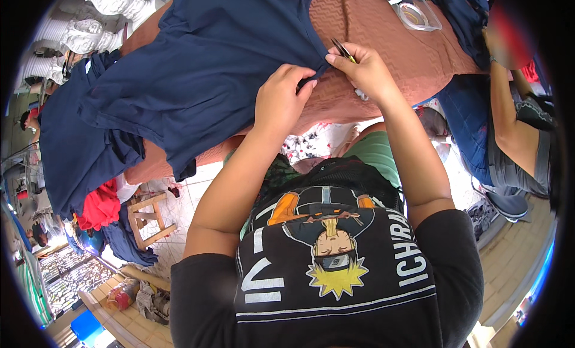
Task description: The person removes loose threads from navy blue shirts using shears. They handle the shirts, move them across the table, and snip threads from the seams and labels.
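A large navy blue garment (221, 54) lies spread over the brown cloth-covered table (383, 48). My left hand (284, 96) is closed on the garment's edge, pinching it between thumb and fingers. Just to the right, my right hand (364, 71) is closed around small thread snips (341, 48), whose dark, pointed blades stick out past the thumb and forefinger. The same thumb and fingertips sit at the garment's narrow hem, touching or nearly touching it. Much of the snips is hidden inside the hand.
A clear plastic box (414, 14) with a round coil stands at the table's far right. More navy cloth (72, 144) hangs off the left side, near a red cloth (99, 205) and a wooden stool (148, 221). Another person's arm (508, 108) is at the right.
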A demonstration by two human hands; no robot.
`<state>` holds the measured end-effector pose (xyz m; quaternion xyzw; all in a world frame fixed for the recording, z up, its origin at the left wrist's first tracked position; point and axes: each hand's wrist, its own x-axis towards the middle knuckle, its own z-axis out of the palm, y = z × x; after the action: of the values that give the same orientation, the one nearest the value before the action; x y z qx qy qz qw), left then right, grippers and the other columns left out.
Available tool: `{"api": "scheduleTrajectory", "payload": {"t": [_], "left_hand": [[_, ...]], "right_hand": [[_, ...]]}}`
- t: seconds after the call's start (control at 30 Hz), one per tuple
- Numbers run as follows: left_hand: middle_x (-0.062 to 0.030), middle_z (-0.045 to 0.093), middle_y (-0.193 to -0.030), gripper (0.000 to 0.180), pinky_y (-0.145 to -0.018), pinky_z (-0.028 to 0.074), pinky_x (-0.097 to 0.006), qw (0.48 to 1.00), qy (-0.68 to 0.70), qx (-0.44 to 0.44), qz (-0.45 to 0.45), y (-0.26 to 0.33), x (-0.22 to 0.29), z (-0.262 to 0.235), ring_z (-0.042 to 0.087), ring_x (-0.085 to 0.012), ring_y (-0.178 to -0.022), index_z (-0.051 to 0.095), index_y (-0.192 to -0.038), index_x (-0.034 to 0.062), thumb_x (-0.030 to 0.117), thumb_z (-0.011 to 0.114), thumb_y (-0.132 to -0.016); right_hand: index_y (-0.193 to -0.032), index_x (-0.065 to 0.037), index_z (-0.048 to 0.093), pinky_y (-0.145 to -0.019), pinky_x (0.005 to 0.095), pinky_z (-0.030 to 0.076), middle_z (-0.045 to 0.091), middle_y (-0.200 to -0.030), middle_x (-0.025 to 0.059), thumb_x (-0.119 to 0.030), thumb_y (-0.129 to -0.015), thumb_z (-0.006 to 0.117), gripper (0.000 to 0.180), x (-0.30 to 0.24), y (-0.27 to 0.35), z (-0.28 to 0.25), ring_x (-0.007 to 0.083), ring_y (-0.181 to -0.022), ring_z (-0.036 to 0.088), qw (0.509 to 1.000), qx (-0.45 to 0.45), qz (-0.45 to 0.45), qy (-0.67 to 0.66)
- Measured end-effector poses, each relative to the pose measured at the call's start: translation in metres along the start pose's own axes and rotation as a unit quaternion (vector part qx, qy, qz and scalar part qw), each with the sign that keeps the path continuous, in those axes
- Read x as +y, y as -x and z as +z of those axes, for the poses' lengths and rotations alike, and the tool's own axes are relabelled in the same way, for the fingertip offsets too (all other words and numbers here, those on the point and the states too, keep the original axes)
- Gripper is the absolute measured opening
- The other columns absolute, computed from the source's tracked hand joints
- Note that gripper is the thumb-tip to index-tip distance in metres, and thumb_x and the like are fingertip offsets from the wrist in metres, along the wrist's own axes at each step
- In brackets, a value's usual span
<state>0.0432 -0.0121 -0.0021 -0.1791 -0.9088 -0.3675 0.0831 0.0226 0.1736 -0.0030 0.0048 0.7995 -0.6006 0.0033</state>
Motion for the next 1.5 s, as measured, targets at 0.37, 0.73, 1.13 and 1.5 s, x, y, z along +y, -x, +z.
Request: {"api": "scheduleTrajectory", "payload": {"t": [0.37,0.73,1.13,1.5], "left_hand": [[-0.0085,0.072,-0.091,0.01,-0.075,0.052,-0.026,0.989,0.122,-0.034,-0.072,0.016,0.001,-0.019,0.069,-0.016,-0.082,0.07,-0.091,0.0031,0.011,0.068,-0.085],[-0.0061,0.065,-0.095,0.014,-0.072,0.051,-0.034,0.999,-0.008,0.035,0.014,0.018,-0.01,-0.001,0.064,-0.0243,-0.08,0.071,-0.091,0.0057,0.012,0.073,-0.078],[-0.0087,0.071,-0.082,0.017,-0.07,0.052,-0.024,0.972,0.2,-0.099,-0.079,0.037,-0.007,-0.041,0.066,-0.0103,-0.075,0.069,-0.099,-0.0021,0.011,0.064,-0.089],[-0.0135,0.067,-0.076,0.012,-0.066,0.051,-0.038,0.954,0.145,-0.247,-0.087,0.06,0.003,-0.092,0.066,-0.0297,-0.07,0.07,-0.087,0.0073,0.017,0.064,-0.084]], "right_hand": [[-0.098,-0.002,0.069,-0.078,0.0264,0.048,0.069,-0.087,0.002,-0.024,-0.087,0.071,0.025,0.019,0.002,-0.001,0.0076,-0.085,0.059,0.998,0.0,-0.041,0.039],[-0.094,-0.003,0.071,-0.074,0.0324,0.049,0.069,-0.083,0.0127,-0.022,-0.083,0.07,0.022,0.021,-0.002,0.003,0.0205,-0.078,0.065,0.999,0.007,-0.033,0.03],[-0.093,-0.003,0.07,-0.079,0.034,0.05,0.07,-0.085,0.0131,-0.021,-0.083,0.07,0.02,0.015,-0.005,0.011,0.0221,-0.083,0.066,0.994,0.033,-0.073,0.069],[-0.105,-0.004,0.069,-0.074,0.0222,0.046,0.067,-0.088,0.0013,-0.012,-0.091,0.063,0.017,-0.004,0.022,-0.015,0.0067,-0.083,0.059,0.999,0.034,-0.005,-0.023]]}}
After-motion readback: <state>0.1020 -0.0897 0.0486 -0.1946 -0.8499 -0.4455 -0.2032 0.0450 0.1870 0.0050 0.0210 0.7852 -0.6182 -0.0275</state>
